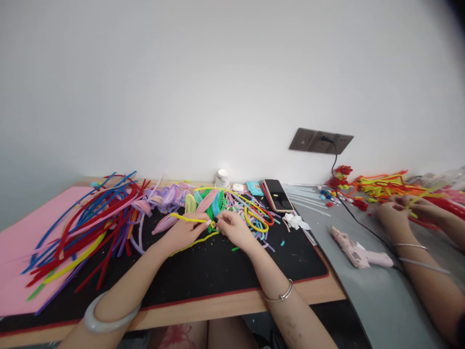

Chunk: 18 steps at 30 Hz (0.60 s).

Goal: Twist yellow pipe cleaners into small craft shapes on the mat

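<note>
A yellow pipe cleaner (pixel 192 245) runs between my two hands at the middle of the black mat (pixel 232 276). My left hand (pixel 189 232) pinches it, one length passing over the fingers and another trailing below. Fingertips of my right hand (pixel 234 229) are closed on the same pipe cleaner, close against the left fingertips. The small part between them is mostly hidden. Just behind the hands lie bundles of pastel and green pipe cleaners (pixel 209 201), with short cut pieces to the right.
Red and blue pipe cleaners (pixel 90 223) spread over pink sheets (pixel 22 252) at left. A paper cup (pixel 222 178) and a phone (pixel 278 196) stand and lie at the back. Rightward are a corded glue gun (pixel 359 249), a red figure (pixel 341 177) and a co-worker's hands (pixel 403 211).
</note>
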Tool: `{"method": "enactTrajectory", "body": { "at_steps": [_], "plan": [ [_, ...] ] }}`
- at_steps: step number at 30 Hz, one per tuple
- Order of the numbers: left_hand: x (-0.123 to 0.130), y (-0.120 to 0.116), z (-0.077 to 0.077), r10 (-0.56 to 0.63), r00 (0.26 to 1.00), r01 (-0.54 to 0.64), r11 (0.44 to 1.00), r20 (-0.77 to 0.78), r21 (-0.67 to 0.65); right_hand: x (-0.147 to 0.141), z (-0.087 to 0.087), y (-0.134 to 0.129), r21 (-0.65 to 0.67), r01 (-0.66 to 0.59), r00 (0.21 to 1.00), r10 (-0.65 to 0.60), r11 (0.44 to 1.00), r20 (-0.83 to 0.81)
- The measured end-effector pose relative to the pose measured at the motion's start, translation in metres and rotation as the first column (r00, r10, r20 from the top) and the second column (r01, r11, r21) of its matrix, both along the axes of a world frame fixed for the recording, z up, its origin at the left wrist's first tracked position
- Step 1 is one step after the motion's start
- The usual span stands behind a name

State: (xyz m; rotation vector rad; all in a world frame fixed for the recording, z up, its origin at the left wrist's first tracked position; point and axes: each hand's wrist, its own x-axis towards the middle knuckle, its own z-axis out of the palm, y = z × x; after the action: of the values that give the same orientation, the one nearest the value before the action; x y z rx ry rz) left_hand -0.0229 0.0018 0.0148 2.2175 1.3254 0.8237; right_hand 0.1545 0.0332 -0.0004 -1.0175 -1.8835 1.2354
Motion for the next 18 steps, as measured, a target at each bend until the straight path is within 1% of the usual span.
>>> {"method": "enactTrajectory", "body": {
  "at_steps": [4,7,10,12,13,14,16,18],
  "plan": [
    [0.002,0.001,-0.004,-0.032,0.999,0.032,0.999,-0.006,-0.002,-0.002,-0.002,0.001,0.079,0.084,0.996,-0.086,0.993,0.022],
    [0.003,0.002,-0.008,-0.012,1.000,0.012,1.000,0.000,0.021,-0.004,0.002,-0.005,0.152,0.120,0.992,-0.125,0.981,0.020],
    [0.004,0.003,-0.009,0.035,0.999,-0.036,0.998,0.037,0.044,-0.007,0.010,-0.016,0.256,0.098,0.995,-0.100,0.962,-0.006],
    [0.006,0.003,-0.009,0.080,0.990,-0.084,0.996,0.115,0.030,-0.008,0.015,-0.022,0.323,0.071,0.997,-0.067,0.944,-0.023],
    [0.007,0.002,-0.008,0.111,0.979,-0.115,0.993,0.170,0.014,-0.008,0.017,-0.024,0.334,0.078,0.997,-0.069,0.939,-0.038],
    [0.007,0.001,-0.006,0.146,0.963,-0.148,0.989,0.226,-0.008,-0.008,0.017,-0.024,0.324,0.104,0.994,-0.087,0.940,-0.064],
    [0.008,-0.001,-0.003,0.198,0.931,-0.190,0.980,0.308,-0.056,-0.007,0.015,-0.022,0.256,0.189,0.978,-0.160,0.948,-0.131],
    [0.009,-0.003,0.000,0.186,0.924,-0.166,0.982,0.335,-0.088,-0.006,0.010,-0.015,0.153,0.266,0.955,-0.238,0.952,-0.178]
  ]
}}
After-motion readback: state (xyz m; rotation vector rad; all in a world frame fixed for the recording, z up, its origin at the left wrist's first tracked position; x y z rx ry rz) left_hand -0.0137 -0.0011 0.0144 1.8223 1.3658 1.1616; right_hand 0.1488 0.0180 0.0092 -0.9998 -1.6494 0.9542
